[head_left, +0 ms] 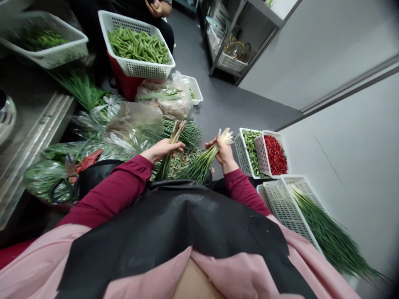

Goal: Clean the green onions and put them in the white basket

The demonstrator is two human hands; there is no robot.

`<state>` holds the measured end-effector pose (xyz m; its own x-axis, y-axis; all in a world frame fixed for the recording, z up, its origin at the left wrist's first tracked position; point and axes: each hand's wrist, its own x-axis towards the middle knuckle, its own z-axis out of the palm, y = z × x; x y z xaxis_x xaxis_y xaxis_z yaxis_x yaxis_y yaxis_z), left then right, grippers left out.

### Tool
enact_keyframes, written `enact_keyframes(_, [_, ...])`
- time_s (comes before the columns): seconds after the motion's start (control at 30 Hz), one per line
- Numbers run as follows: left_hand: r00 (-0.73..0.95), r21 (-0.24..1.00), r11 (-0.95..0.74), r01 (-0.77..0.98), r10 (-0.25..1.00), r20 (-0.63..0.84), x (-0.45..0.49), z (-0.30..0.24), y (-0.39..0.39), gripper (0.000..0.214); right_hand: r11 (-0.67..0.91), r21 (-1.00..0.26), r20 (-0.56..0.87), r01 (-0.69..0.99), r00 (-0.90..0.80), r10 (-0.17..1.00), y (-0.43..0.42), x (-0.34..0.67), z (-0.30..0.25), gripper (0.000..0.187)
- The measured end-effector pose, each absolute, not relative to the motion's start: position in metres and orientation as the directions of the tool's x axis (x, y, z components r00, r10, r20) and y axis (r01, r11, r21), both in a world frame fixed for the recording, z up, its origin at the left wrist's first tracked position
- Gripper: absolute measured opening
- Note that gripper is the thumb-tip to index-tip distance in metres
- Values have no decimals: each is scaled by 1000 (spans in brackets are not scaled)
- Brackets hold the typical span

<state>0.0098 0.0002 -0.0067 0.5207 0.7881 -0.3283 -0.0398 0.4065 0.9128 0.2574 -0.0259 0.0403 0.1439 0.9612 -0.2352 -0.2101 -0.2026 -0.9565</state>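
Observation:
My left hand [166, 149] is closed around a small bunch of green onions [176, 133], whose brownish root ends point up and away. My right hand [222, 151] grips a second bunch of green onions [205, 160], with clean white ends fanning out at the top and green leaves hanging down to the left. The two bunches are apart. Beneath and between my hands lies a heap of loose trimmings [183, 162]. Just beyond it are more long green onions [187, 132]. My black apron [187, 220] covers my lap.
Clear bags of greens [131, 124] crowd the left, with scissors [64, 189] on one. A basket of green peppers [137, 68] stands ahead by a seated person [158, 8]. At right are baskets of red chillies [270, 172] and green onions [330, 232] beside a wall.

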Motion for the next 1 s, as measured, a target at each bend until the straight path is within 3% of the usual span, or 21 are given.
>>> enact_keyframes(0.1, [546, 831, 493, -258, 784, -296, 11, -6, 3, 44, -131, -987, -143, -96, 131, 981, -24, 259, 50, 28])
enact_keyframes(0.2, [576, 750, 550, -367, 768, -281, 16, -5, 4, 43, -194, -971, -195, 141, 5, 981, -30, 230, 46, 24])
enact_keyframes(0.3, [589, 685, 590, -427, 756, -284, 23, -6, 2, 44, -213, -949, -239, 234, -88, 967, -34, 191, 31, 22])
enact_keyframes(0.43, [597, 656, 608, -448, 749, -286, 30, -12, -2, 48, -193, -961, -219, 197, -124, 968, -33, 167, 14, 27])
enact_keyframes(0.6, [641, 663, 621, -418, 719, -268, 31, -18, -5, 44, -349, -929, -363, 123, -115, 925, -30, 172, 8, 27])
enact_keyframes(0.73, [633, 682, 607, -408, 726, -268, 29, -15, -5, 37, -353, -930, -365, 105, -137, 921, -30, 178, 7, 24])
enact_keyframes(0.87, [570, 703, 588, -401, 761, -311, 25, -8, -2, 34, -374, -927, -372, -2, -87, 924, -29, 193, 7, 28])
enact_keyframes(1.0, [528, 775, 564, -286, 767, -364, 24, -6, -2, 20, -469, -871, -460, -147, -91, 883, -29, 207, 7, 31])
